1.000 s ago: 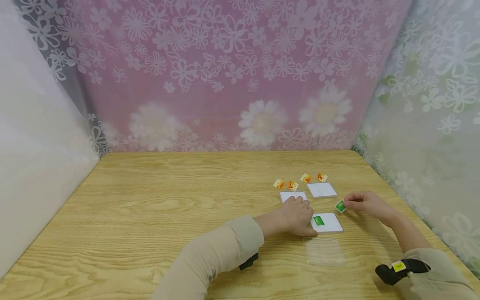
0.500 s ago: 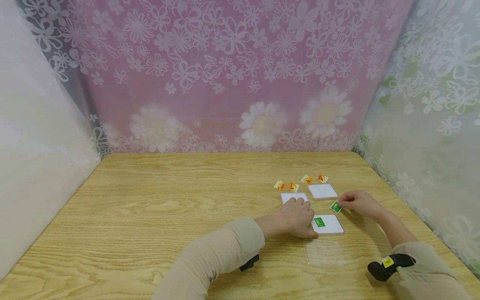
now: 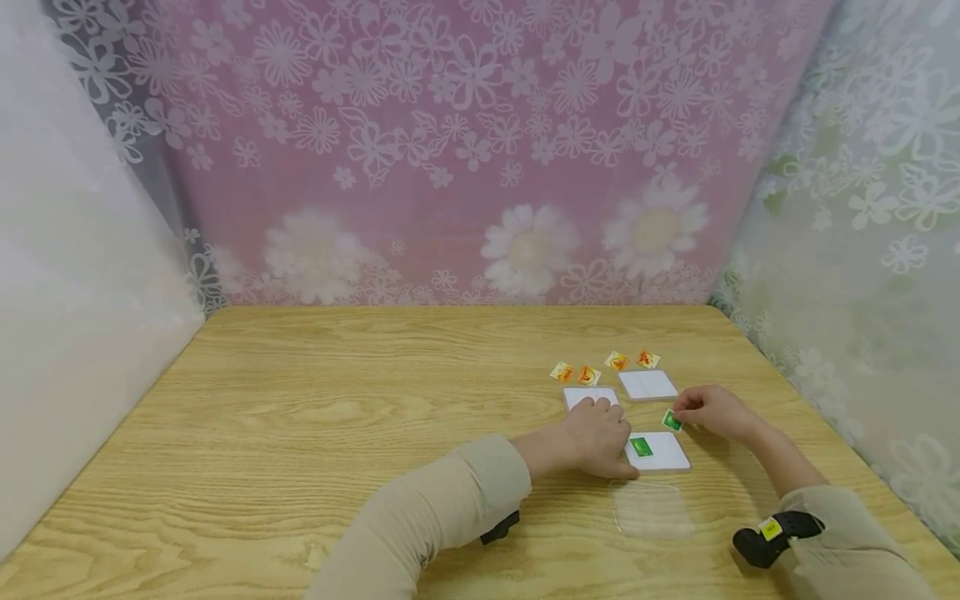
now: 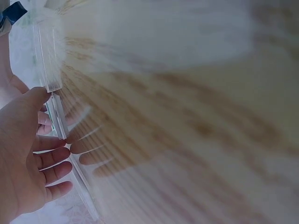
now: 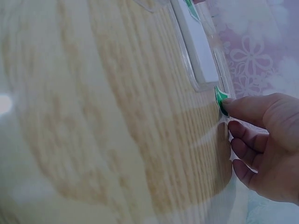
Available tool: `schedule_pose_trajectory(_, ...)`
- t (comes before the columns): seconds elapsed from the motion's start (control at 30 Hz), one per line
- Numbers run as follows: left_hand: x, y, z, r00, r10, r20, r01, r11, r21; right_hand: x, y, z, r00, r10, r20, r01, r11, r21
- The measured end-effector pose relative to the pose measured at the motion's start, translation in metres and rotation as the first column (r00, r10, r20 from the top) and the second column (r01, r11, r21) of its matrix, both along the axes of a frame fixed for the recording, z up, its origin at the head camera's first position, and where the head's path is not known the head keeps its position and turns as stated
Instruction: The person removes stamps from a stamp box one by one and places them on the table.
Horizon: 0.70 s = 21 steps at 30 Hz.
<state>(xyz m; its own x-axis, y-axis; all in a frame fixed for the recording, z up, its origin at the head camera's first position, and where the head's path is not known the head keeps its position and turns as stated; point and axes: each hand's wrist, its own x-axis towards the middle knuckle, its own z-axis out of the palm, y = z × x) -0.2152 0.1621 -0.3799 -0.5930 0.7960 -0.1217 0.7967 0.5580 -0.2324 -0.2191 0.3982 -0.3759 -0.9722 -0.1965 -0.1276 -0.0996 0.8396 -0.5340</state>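
My left hand (image 3: 596, 437) holds a shallow clear box with a white inside (image 3: 670, 455) by its left end, the thumb at the near corner and the fingers reaching toward its far side. A small green card (image 3: 641, 447) lies on the left half of the white inside. My right hand (image 3: 716, 412) pinches a second small green card (image 5: 221, 100) between thumb and fingers, just beyond the box's far right corner. Nearer me, a clear plastic lid (image 3: 651, 510) lies on the wooden table (image 3: 337, 433).
Two similar white-filled boxes lie farther back, one (image 3: 648, 384) on the right and one (image 3: 585, 395) partly behind my left hand. Several small orange-and-yellow cards (image 3: 588, 376) lie behind them. Flowered curtains (image 3: 465, 167) enclose the table's back and sides.
My right hand has moved a little left and toward me with the green card, closer to the white box. The left hand keeps its hold on the box.
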Motion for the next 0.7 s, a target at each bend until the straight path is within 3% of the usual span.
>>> schedule_pose_trajectory(0.7,-0.0010,0.0015,-0.0017,1.000,0.015,0.004,-0.015,1.000,0.003,0.0026,-0.0033,0.0026,0.999,-0.032,0.011,0.032,1.000,-0.001)
